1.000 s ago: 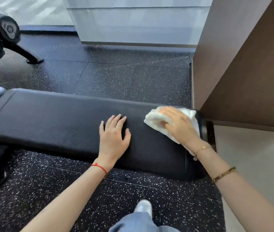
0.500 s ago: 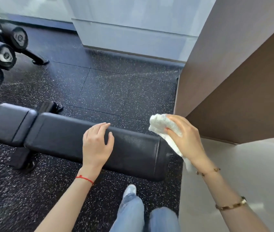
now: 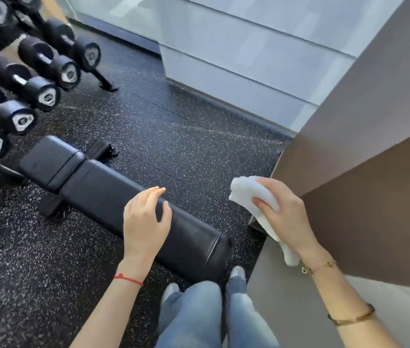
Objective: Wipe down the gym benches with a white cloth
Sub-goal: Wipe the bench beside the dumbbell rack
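Bench (image 3: pixel 113 197) lying across the floor (image 3: pixel 174 136), running from far left to near right, just ahead of the feet (image 3: pixel 236 272). Dumbbell rack (image 3: pixel 31 79) behind its left end; wall panel (image 3: pixel 364 172) off to the right. Left hand (image 3: pixel 143 222) above the bench's near end, right hand (image 3: pixel 286 217) beyond that end with the cloth (image 3: pixel 251 194), clear of the bench.

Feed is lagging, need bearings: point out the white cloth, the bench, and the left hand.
white cloth (image 3: pixel 245 190): head view, on the bunched upper end above the fingers.
bench (image 3: pixel 106 190): head view, on the long pad's top.
left hand (image 3: pixel 143 222): head view, on its back.
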`<state>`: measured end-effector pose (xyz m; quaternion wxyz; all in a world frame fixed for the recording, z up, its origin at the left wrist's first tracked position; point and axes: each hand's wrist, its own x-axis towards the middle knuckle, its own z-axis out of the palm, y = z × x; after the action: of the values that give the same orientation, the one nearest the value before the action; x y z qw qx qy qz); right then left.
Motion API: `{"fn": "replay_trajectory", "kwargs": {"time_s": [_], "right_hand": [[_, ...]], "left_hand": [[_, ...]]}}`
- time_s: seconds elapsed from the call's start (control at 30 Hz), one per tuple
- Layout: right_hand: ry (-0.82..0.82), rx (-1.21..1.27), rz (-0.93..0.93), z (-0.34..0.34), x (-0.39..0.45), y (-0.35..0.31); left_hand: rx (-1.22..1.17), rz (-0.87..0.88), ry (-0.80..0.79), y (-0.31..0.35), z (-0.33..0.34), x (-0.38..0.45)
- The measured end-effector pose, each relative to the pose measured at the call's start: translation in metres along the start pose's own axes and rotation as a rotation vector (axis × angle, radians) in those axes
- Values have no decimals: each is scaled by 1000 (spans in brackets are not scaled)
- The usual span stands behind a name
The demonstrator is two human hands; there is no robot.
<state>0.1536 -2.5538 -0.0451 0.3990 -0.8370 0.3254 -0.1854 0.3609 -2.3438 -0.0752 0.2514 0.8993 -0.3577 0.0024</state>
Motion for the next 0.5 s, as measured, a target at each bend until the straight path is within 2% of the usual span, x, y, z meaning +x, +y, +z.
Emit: {"fn": "replay_trajectory", "kwargs": {"time_s": [0.2, 0.5], "right_hand": [[-117, -43, -100, -20, 53, 6], [-287, -55, -256, 9, 139, -7]], "left_hand": [[-16, -136, 92, 27, -5, 6], [31, -303, 189, 19, 7, 27]]}}
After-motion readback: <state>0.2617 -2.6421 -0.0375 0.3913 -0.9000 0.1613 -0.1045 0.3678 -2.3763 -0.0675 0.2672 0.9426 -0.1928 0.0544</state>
